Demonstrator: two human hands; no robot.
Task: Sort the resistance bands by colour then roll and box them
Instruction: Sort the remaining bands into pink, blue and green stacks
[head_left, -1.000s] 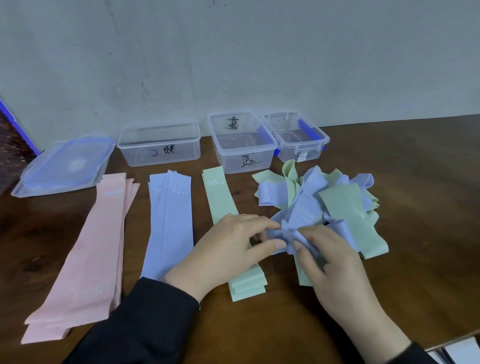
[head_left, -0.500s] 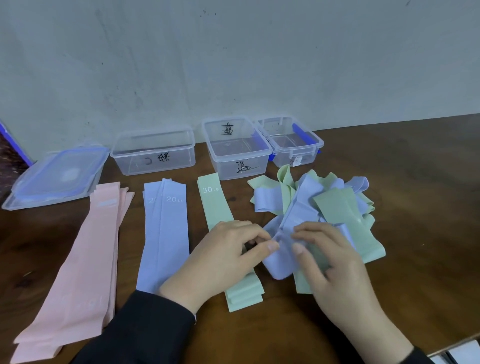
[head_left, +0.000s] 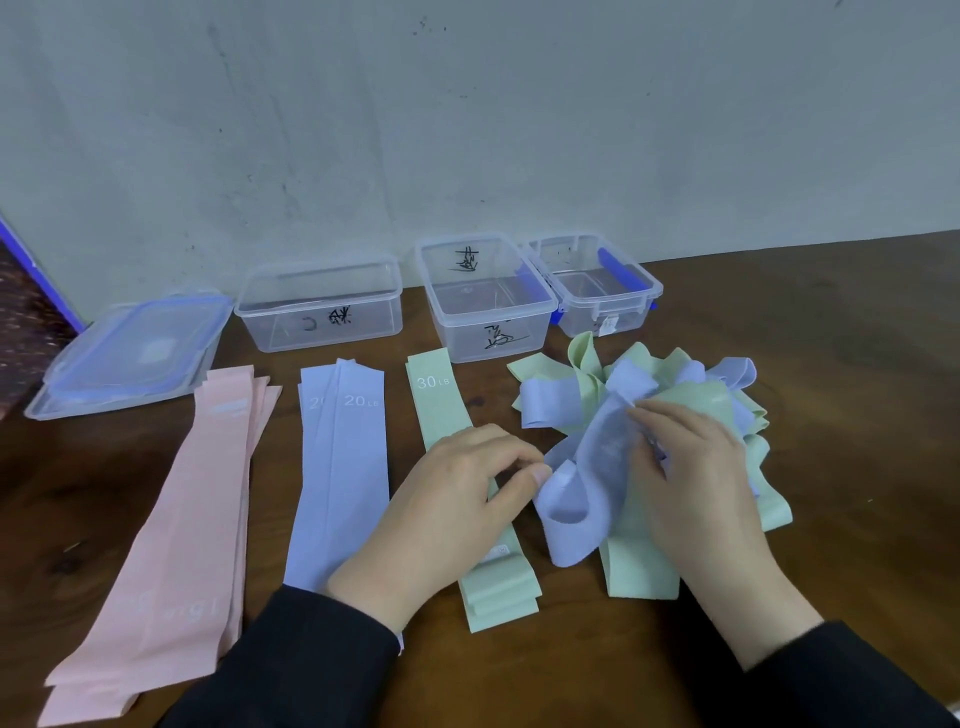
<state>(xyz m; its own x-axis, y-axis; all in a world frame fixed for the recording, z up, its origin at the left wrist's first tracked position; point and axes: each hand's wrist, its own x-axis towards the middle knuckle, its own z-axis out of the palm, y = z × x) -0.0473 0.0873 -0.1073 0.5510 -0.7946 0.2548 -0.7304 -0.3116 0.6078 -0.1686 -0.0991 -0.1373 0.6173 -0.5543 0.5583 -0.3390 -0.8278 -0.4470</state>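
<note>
Both hands, L (head_left: 457, 499) & R (head_left: 696, 483), pinch twisted blue band (head_left: 587, 483), long axis running near-to-far.

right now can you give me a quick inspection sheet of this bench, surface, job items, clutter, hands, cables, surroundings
surface: dark wooden table.
job's things: flat pink stack, flat blue stack marked 20 LB, flat green stack marked 30 LB; tangled pile of blue and green bands; three clear boxes at the back, no bands in them.
clutter: stacked lids at far left.
hands: left hand pinches a loose blue band; right hand holds the same band over the pile.
cables: nothing seen.
surroundings: scuffed pale wall behind; blue-edged patterned object at left edge, unclear what.
</note>
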